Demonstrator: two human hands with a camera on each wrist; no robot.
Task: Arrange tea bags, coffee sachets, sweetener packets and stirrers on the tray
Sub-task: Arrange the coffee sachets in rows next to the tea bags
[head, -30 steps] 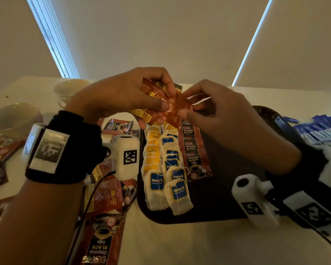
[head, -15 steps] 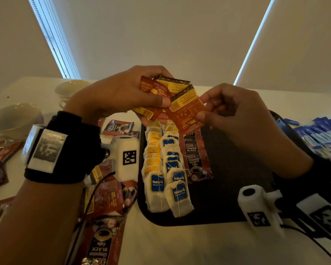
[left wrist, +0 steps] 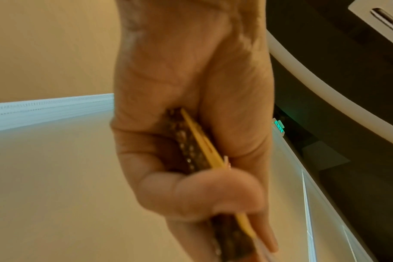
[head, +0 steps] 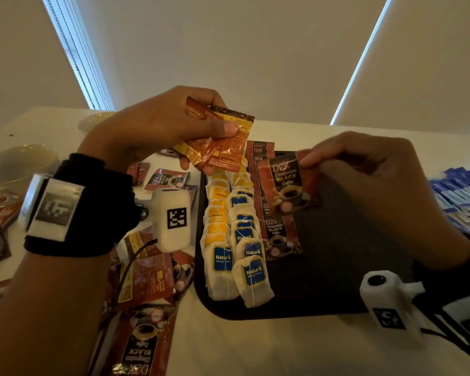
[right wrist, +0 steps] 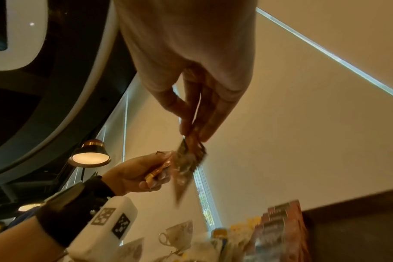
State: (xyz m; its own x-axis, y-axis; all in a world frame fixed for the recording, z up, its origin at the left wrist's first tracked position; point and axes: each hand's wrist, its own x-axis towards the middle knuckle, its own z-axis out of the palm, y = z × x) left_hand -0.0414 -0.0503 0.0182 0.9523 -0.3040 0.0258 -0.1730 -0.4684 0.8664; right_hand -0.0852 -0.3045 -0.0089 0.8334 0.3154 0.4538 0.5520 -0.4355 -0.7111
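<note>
My left hand [head: 174, 126] grips a small stack of red coffee sachets [head: 223, 142] above the far left corner of the black tray [head: 337, 267]; the left wrist view shows the stack [left wrist: 197, 147] edge-on between thumb and palm. My right hand [head: 364, 180] pinches one coffee sachet [head: 291, 185] by its top corner, label up, hanging just above the tray beside a row of coffee sachets [head: 278, 237]. Two rows of tea bags [head: 236, 240] lie along the tray's left side. In the right wrist view the pinched sachet [right wrist: 186, 163] dangles from the fingertips.
Loose coffee sachets [head: 144, 280] lie scattered on the white table left of the tray. Blue sweetener packets [head: 461, 194] are heaped at the right edge. Two white cups [head: 19, 164] stand at the far left. The tray's right half is bare.
My right hand pulled one sachet off the left hand's stack, turned it label up and carried it down and right over the tray. The left hand stayed raised with the stack.
</note>
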